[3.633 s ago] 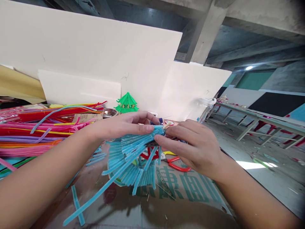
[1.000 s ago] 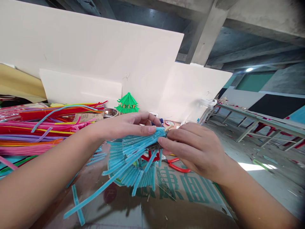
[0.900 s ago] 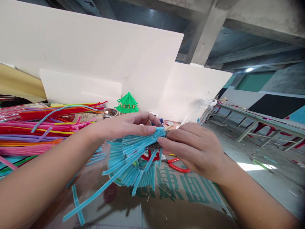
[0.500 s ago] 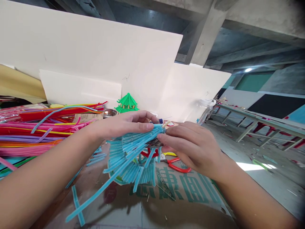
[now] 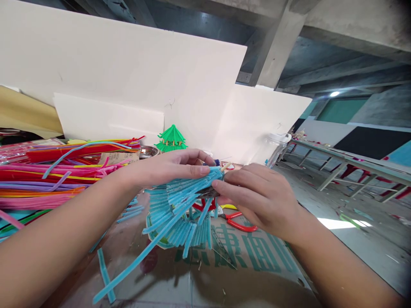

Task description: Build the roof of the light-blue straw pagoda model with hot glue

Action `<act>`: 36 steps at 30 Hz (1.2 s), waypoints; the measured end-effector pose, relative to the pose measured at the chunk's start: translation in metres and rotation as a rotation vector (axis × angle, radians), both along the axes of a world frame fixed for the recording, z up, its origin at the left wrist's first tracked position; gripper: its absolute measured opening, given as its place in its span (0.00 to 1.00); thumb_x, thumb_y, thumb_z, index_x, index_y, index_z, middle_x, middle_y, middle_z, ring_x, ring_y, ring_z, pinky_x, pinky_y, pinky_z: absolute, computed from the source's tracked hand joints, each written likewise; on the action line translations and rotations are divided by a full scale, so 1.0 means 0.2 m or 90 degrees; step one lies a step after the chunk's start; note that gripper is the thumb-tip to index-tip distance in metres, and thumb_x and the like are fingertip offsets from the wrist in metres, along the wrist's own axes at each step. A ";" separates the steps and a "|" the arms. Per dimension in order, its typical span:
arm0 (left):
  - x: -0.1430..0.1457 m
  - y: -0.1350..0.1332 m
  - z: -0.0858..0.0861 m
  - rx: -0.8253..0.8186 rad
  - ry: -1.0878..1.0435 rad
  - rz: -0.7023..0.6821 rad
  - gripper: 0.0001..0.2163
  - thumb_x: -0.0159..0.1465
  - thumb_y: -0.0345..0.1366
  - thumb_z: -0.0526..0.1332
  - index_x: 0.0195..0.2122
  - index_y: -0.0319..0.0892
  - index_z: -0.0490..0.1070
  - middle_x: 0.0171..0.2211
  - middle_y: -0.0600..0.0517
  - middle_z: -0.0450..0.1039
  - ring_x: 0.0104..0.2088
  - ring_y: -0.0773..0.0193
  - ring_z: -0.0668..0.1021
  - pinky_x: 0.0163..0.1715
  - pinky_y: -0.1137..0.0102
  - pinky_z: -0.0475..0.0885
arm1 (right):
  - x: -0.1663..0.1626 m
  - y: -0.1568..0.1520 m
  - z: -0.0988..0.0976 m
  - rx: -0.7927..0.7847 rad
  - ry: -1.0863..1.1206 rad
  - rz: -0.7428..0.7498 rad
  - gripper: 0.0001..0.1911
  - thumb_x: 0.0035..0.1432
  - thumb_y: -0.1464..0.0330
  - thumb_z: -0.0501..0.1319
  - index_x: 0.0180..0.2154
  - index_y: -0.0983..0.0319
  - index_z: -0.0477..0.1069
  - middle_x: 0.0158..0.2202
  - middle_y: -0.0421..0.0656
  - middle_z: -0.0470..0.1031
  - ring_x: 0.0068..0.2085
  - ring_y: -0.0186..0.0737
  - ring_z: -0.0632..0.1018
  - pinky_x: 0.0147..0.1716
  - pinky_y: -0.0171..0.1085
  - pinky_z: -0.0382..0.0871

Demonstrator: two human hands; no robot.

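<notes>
Both hands grip the blue pipe-cleaner umbrella: your left hand lies closed over its top ribs, and your right hand pinches its hub (a wooden stick tip pokes out just above those fingertips). Red pliers lie beneath your right fingers on the cardboard.

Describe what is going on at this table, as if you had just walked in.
A person holds a blue pipe-cleaner canopy in both hands above the cardboard on the table. The left hand lies over its top, and the right hand pinches its tip, where a wooden stick pokes out. One long blue strand trails down to the left. Red-handled pliers lie underneath. A green pagoda model stands behind, and a pile of coloured pipe cleaners lies at the left.
</notes>
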State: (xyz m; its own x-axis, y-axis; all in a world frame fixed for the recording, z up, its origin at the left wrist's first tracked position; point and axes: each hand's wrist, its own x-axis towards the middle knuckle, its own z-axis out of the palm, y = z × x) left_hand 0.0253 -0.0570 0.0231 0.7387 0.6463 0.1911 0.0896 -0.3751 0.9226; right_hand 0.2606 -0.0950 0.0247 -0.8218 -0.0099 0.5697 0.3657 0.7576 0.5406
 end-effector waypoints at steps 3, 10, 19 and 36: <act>0.00 0.00 0.00 0.017 0.008 0.010 0.17 0.62 0.48 0.60 0.49 0.47 0.68 0.46 0.51 0.70 0.44 0.60 0.73 0.43 0.66 0.69 | 0.01 0.00 0.01 -0.006 -0.011 -0.007 0.10 0.63 0.70 0.57 0.47 0.64 0.68 0.37 0.48 0.77 0.38 0.40 0.75 0.35 0.38 0.66; 0.00 -0.01 0.01 0.017 0.019 0.005 0.17 0.63 0.48 0.60 0.49 0.47 0.68 0.47 0.51 0.70 0.45 0.59 0.73 0.43 0.66 0.69 | 0.00 0.00 0.00 -0.008 -0.018 0.004 0.10 0.62 0.69 0.59 0.47 0.63 0.68 0.37 0.46 0.78 0.35 0.40 0.74 0.33 0.38 0.65; 0.00 -0.01 -0.01 0.003 0.000 -0.001 0.16 0.62 0.48 0.61 0.47 0.47 0.68 0.44 0.52 0.70 0.43 0.61 0.73 0.42 0.66 0.69 | 0.02 0.00 0.01 -0.016 -0.025 -0.004 0.11 0.61 0.72 0.59 0.47 0.64 0.67 0.36 0.47 0.77 0.35 0.39 0.74 0.34 0.38 0.65; 0.01 0.00 0.00 0.029 0.014 0.009 0.17 0.62 0.49 0.60 0.49 0.46 0.68 0.46 0.50 0.70 0.45 0.59 0.74 0.42 0.66 0.70 | 0.00 0.00 -0.01 -0.007 0.002 0.011 0.09 0.62 0.71 0.59 0.45 0.63 0.68 0.35 0.46 0.78 0.35 0.39 0.75 0.33 0.38 0.65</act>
